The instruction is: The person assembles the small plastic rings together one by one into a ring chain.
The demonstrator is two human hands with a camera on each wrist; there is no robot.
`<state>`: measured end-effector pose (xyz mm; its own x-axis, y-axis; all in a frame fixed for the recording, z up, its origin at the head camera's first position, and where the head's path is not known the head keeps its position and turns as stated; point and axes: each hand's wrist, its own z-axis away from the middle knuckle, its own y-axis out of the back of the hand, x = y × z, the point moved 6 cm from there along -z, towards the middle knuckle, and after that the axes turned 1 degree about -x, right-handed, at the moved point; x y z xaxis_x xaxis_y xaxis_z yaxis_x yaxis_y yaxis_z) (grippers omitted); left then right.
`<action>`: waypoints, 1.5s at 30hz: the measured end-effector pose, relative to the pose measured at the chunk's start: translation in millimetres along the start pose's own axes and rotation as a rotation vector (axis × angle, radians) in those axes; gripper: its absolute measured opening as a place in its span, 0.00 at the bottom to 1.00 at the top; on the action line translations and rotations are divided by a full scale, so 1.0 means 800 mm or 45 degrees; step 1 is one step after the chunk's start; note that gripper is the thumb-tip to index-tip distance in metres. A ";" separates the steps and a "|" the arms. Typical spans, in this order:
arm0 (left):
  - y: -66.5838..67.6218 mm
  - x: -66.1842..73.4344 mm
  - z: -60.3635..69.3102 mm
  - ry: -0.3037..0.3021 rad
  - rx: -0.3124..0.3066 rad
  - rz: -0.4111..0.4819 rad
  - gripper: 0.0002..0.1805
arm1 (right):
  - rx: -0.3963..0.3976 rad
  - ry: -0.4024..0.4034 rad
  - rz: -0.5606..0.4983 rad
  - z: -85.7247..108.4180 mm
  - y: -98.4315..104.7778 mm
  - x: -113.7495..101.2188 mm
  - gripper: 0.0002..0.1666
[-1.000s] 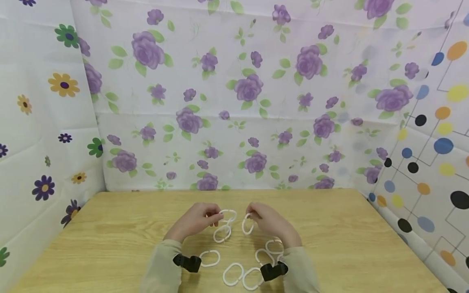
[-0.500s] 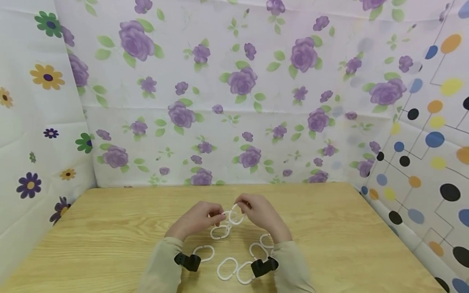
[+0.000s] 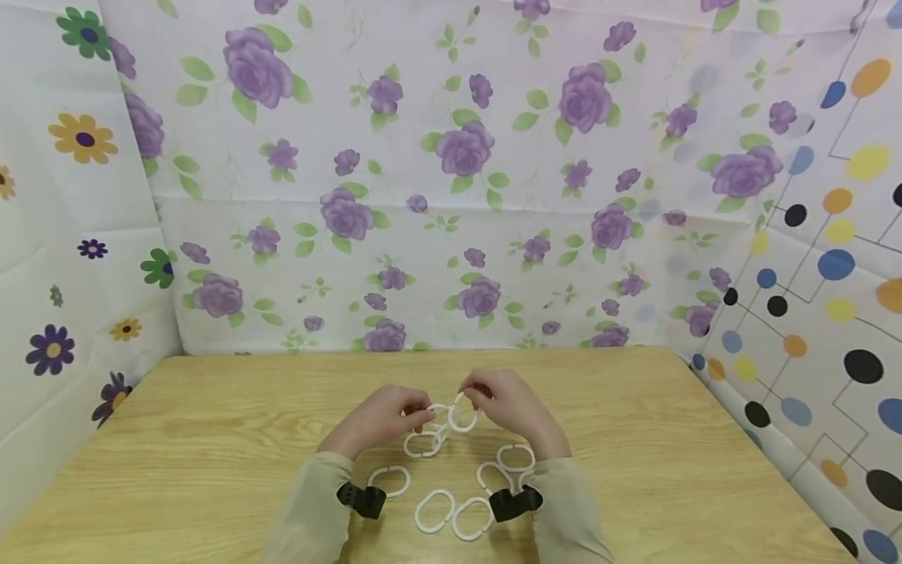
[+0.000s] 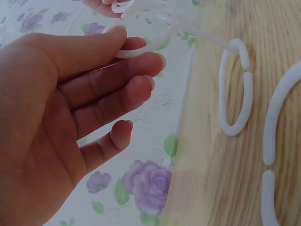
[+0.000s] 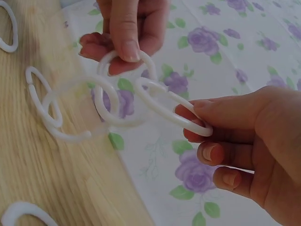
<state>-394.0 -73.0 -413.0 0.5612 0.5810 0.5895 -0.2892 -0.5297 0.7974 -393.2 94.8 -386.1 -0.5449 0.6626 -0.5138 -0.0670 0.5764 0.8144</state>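
Note:
My left hand pinches a white plastic oval link between thumb and fingers. Below it hang further links of a short chain, one with its gap showing and another lower down near the tabletop. Opposite, my right hand holds the end of a single link between thumb and index finger. In the right wrist view this link's far end overlaps the left hand's link; whether they are hooked together I cannot tell.
On the wooden table lie several loose white links, including one by the left wrist, one in front, and one by the right wrist. Floral cloth hangs behind the table.
Over the last second my right hand has brought its link left, across the gap, to the link in my left hand. The left hand has barely moved; the head view has shifted slightly.

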 end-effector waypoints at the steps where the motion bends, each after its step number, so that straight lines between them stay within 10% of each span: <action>1: 0.000 0.001 0.000 -0.011 -0.001 -0.008 0.11 | -0.009 0.009 -0.005 0.000 -0.002 -0.002 0.08; 45: 0.019 0.001 0.008 0.120 0.135 -0.055 0.15 | 0.021 0.019 -0.396 -0.008 -0.007 -0.018 0.11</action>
<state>-393.1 -84.7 -401.2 0.4943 0.6577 0.5685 -0.1800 -0.5624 0.8071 -390.2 78.6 -381.4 -0.5123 0.4461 -0.7338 -0.2192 0.7583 0.6140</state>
